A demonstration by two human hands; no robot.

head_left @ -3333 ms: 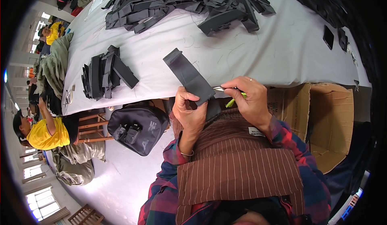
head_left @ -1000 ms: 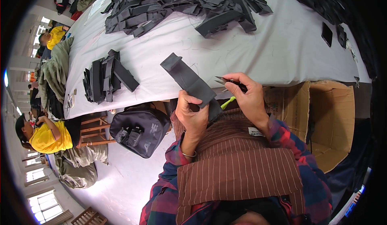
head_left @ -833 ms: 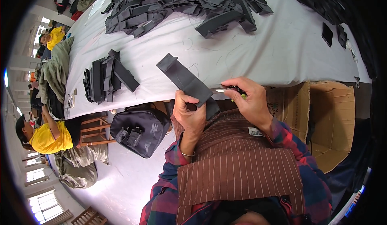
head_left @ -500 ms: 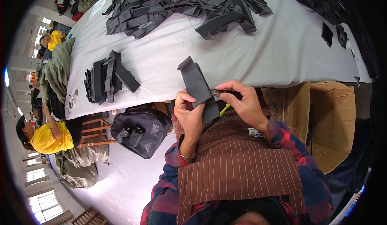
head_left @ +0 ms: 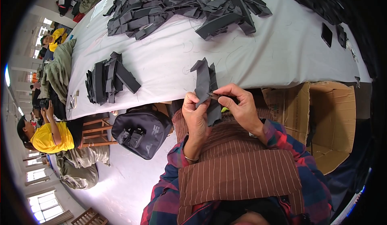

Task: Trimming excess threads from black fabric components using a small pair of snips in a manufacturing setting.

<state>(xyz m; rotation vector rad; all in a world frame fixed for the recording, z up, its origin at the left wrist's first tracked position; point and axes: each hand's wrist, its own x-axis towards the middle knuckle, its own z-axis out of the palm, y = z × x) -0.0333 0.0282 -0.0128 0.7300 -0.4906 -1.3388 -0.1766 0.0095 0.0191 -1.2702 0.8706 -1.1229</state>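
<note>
Held over the near table edge is a dark grey fabric strip (head_left: pixel 203 82), folded so that two ends stand up side by side. My left hand (head_left: pixel 196 114) pinches it between thumb and fingers at its lower part. In my right hand (head_left: pixel 243 107) is a small tool with a dark, thin tip (head_left: pixel 214 95) and a yellow-green part; the fingers hide most of it, so I cannot name its kind. Its tip meets the strip's right edge, close to my left fingertips.
A big heap of grey fabric strips (head_left: pixel 157 9) covers the far side of the table, and a smaller stack (head_left: pixel 107 80) lies at left. A phone (head_left: pixel 327 35) rests at right. Below are a black bag (head_left: pixel 155 134) and an opened cardboard box (head_left: pixel 332 140). A person in yellow (head_left: pixel 56 136) stands left.
The strip has turned so its edge and a second layer show. My left hand has shifted slightly right; the green part is now mostly covered. The person at left has raised a dark camera-like object.
</note>
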